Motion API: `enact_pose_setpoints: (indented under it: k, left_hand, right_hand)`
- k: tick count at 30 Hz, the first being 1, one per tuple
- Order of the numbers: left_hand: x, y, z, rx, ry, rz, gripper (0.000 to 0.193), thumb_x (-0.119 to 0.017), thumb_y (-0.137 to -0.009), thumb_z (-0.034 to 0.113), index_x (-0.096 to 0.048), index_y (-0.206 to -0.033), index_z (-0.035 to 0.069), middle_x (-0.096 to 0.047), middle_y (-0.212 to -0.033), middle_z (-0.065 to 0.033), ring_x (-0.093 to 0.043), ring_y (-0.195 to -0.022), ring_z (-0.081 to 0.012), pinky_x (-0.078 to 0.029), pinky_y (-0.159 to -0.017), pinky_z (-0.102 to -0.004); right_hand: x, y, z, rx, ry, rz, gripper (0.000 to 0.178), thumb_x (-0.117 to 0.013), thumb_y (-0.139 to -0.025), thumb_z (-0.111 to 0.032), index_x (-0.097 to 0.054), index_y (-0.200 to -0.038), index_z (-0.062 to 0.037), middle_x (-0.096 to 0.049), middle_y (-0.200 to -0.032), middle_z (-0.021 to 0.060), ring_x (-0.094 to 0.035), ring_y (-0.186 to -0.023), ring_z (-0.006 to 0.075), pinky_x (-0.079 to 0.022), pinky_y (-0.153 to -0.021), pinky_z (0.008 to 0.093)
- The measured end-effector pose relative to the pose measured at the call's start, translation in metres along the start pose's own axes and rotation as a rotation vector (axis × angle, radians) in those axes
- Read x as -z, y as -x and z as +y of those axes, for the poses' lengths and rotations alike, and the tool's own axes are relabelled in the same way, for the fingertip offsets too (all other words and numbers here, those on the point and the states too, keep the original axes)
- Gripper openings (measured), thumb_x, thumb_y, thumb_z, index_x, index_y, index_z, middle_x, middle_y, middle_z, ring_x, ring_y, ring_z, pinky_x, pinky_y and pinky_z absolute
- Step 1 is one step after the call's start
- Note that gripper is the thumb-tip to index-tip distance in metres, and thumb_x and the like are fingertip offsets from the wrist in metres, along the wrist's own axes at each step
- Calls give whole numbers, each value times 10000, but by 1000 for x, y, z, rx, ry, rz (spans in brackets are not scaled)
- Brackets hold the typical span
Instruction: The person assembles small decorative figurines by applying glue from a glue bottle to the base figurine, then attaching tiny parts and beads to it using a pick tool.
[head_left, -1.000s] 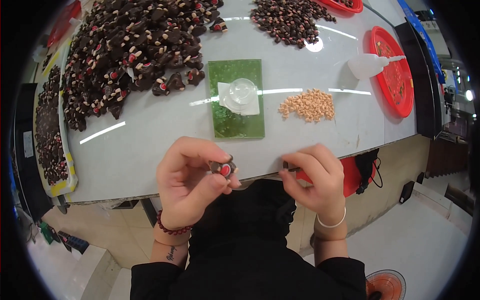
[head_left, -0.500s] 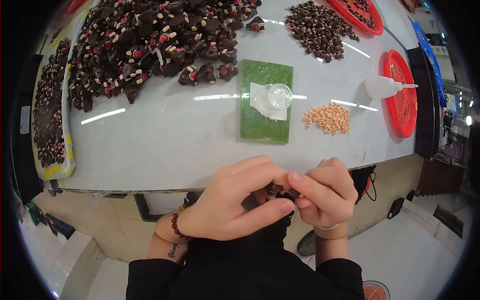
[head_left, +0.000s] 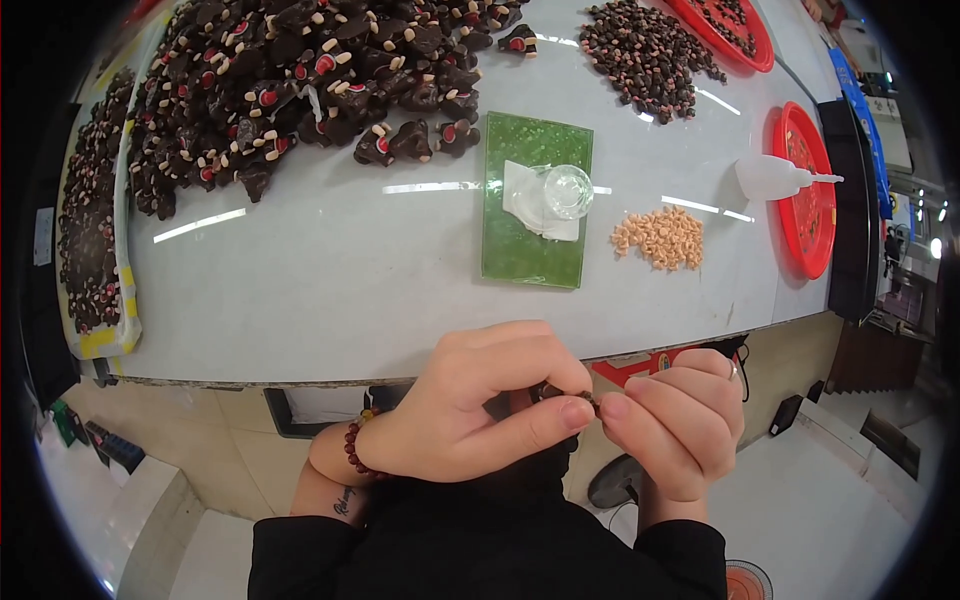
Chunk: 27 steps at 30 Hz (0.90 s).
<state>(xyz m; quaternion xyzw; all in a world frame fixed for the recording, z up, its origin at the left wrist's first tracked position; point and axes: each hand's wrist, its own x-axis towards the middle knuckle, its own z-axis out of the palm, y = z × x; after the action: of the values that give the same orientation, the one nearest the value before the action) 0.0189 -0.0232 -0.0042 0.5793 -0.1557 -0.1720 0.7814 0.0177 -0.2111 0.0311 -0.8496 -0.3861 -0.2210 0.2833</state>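
Above my lap, just off the table's near edge, my left hand (head_left: 480,405) is closed round a small dark brown moulded piece (head_left: 547,391). Its fingers and thumb hide most of the piece. My right hand (head_left: 688,418) is curled beside it, the thumb tip at the piece's right end. Whatever lies between the right thumb and fingers is hidden. On the table ahead is a green mat (head_left: 535,262) with a white pad (head_left: 520,195) and a small clear cup (head_left: 568,192). Right of the mat lies a heap of tiny beige parts (head_left: 660,240).
A large pile of dark brown figure pieces (head_left: 300,90) covers the far left, beside a tray (head_left: 128,325) of more. Small dark parts (head_left: 645,60) are heaped at the back. A white squeeze bottle (head_left: 770,178) rests against a red tray (head_left: 820,230); another red tray (head_left: 762,55) stands farther back.
My right hand has moved slightly right and its fingers have curled in more. The left hand keeps hold of the dark brown piece, nearly in place.
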Motion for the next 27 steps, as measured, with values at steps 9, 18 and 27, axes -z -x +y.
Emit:
enact_pose_setpoints:
  k: [9,18,27]
  left_hand:
    - [2,6,6,1,195,188,339,-561,-893,272,-561,-1014,-45,-557,-807,-80,-522,-638,-105,-415,-580,-211]
    - [6,10,8,-3,358,271,304,-600,-867,181,-519,-1056,-43,-578,-869,-104,-570,-667,-96,-455,-568,-189]
    - [12,11,-1,-69,364,239,302,-651,-827,162,-537,-1020,-41,-588,-849,-102,-580,-672,-107,-465,-592,-203]
  right_hand:
    - [-30,-22,47,-337,-170,175,146,-642,-655,64,-631,-779,-11,-561,-672,26,-491,-565,120,-379,-521,225]
    - [-46,-32,48,-577,-231,92,87,-650,-691,36,-621,-762,-5,-567,-674,19,-474,-568,63,-357,-507,190]
    - [-46,-33,47,-506,-208,132,105,-645,-679,56,-621,-763,-2,-572,-674,28,-485,-575,78,-372,-512,185]
